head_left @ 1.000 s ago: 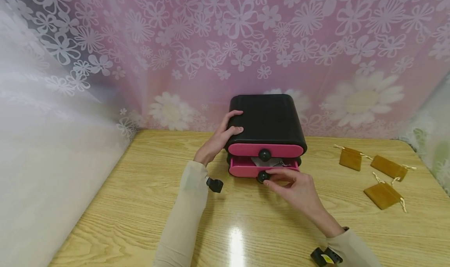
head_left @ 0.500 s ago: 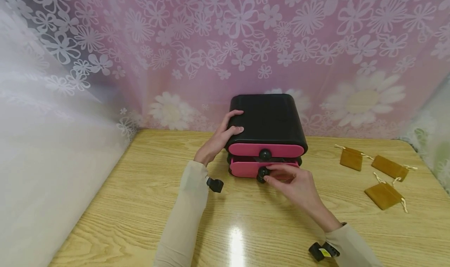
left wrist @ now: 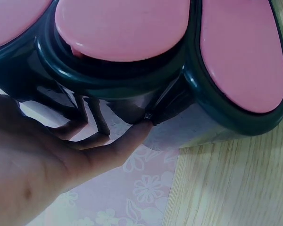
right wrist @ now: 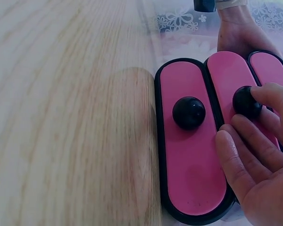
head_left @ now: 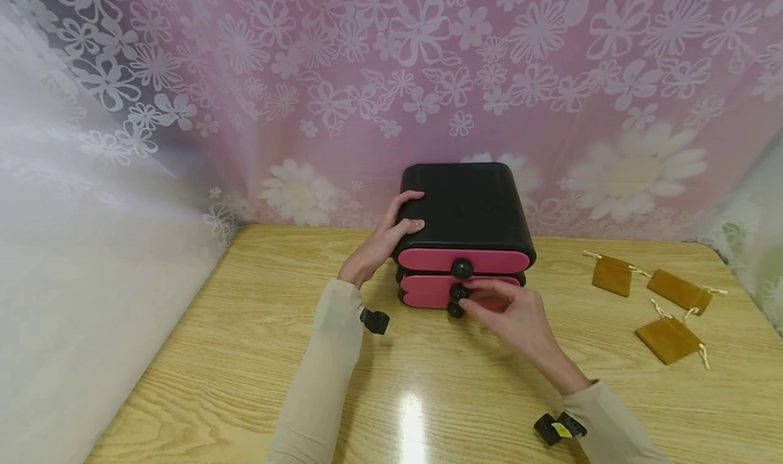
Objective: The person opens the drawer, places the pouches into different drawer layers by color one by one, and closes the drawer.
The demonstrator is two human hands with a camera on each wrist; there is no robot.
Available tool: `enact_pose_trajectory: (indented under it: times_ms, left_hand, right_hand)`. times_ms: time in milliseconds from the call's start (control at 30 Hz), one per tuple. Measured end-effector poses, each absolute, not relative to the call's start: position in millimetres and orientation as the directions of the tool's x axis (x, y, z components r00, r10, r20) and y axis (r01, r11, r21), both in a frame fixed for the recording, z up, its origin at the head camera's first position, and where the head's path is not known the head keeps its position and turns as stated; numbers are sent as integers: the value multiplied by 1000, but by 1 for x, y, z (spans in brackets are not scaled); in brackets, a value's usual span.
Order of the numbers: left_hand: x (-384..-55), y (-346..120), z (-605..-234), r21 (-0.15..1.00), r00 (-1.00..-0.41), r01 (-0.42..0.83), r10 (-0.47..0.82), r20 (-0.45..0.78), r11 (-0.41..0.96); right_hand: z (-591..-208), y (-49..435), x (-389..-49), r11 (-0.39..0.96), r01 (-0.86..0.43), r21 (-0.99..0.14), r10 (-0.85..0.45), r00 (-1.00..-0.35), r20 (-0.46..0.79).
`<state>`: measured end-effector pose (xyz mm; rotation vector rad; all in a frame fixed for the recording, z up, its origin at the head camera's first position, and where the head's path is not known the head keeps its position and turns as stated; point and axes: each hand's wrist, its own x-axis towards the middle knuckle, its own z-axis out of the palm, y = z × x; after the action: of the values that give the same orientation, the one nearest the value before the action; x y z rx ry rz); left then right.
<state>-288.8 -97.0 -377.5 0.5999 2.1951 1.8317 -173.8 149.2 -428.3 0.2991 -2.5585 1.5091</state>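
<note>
A small black cabinet (head_left: 465,206) with pink drawer fronts stands on the table. My right hand (head_left: 510,318) pinches the round black knob (right wrist: 247,102) of the middle drawer (head_left: 422,284) between thumb and fingers. That drawer's front sits nearly in line with the others, protruding slightly in the left wrist view. Below it is the bottom drawer (right wrist: 191,169) with its own black knob (right wrist: 188,113); the top drawer (head_left: 422,259) is closed. On the cabinet's left side rests my left hand (head_left: 379,243), two digits reaching over the top edge and other fingers against the side (left wrist: 118,141).
Three brown drawstring pouches (head_left: 612,276) with cream cords lie on the wooden table (head_left: 245,355) to the right. A pink floral curtain (head_left: 367,77) hangs behind the cabinet, and white sheeting (head_left: 110,260) borders the table's left side.
My right hand has pushed the middle drawer inward until its gap closed, hiding the pale contents that showed inside. The left hand has stayed on the cabinet.
</note>
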Motion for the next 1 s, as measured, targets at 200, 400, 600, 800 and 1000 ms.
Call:
enact_pose_trajectory:
  times_ms: [200,400,600,800,1000]
  left_hand:
    - [-289,-97,-378,975,-891,174,444,96,138]
    - [-289,-97,-377,974,-893,177,440,97,143]
    - [-290,-97,-377,974,-892,179,440,100,142]
    - [-289,-97,-378,975,-892,173,442,94,142]
    - [-288,-97,-378,973,-894,171,438,88,153]
  right_hand:
    - [-429,148,-175,480,-248,-841,-86,-968,237]
    - [-430,147,-176,481,-254,-839,-76,-966,248]
    - [-430,146,-177,474,-254,-843,-68,-965,252]
    - [-430,146,-176,464,-260,-847,-71,-964,256]
    - [-432,149,-175,469,-261,-844,-70,-963,259]
